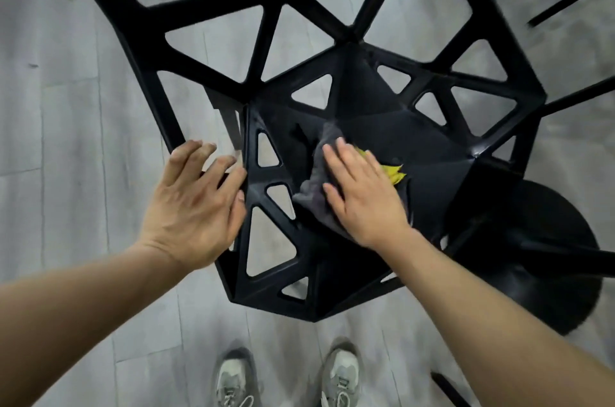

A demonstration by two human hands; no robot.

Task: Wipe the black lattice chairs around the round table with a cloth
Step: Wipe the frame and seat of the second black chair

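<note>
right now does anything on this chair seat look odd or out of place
Yes: a yellow leaf-like scrap lies on the seat of the black lattice plastic chair, half hidden under the right hand, which presses a grey cloth flat. The left hand rests on the seat's edge.

A crumpled grey-and-yellow cloth (316,187) lies on the black lattice chair (382,127) seat.
</note>
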